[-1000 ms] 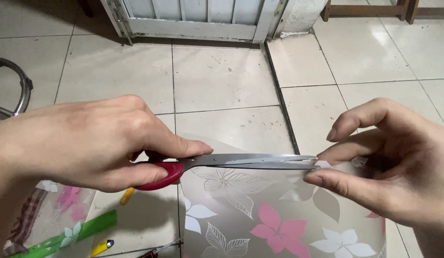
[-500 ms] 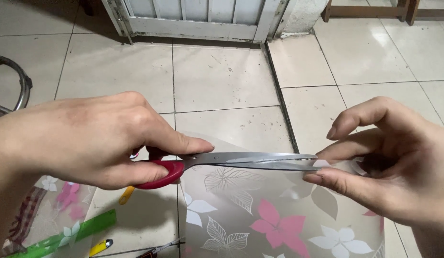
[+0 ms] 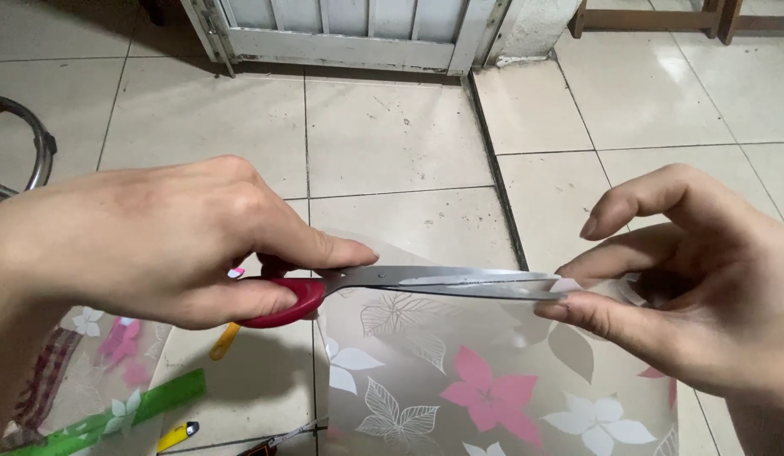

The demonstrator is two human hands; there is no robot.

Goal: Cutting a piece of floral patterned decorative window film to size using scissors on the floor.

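Observed from the head view: the left hand (image 3: 168,245) is closed around the red handle of a pair of scissors (image 3: 409,283), fingers through and over the loops, thumb lying along the top toward the pivot. The right hand (image 3: 704,304) is pinched on the near right corner of a translucent flower-printed sheet (image 3: 459,380), thumb and fingers gripping its top edge just where the blade tips reach. The sheet is held up off the tiled floor (image 3: 392,135), its upper edge running level between the two hands. The scissors sit along that edge, between the hands and above the floor. Their long axis lies nearly horizontal across the view, handle at left, tips pointing right toward the right hand's fingers; the blades appear almost together, with only a thin sliver between them. Judgement on doing this cut well: the sheet should be kept taut by the right hand so the film does not fold between the blades, the blades held square to the sheet, and the cut made with long strokes from deep in the throat of the blades rather than snips at the tips. The tips lie very near the right hand's fingertips, so that grip wants shifting clear of the cutting line. Lying on the floor at lower left are a green strip (image 3: 113,414), a yellow-ended tool (image 3: 177,435) and another printed sheet piece (image 3: 105,346).
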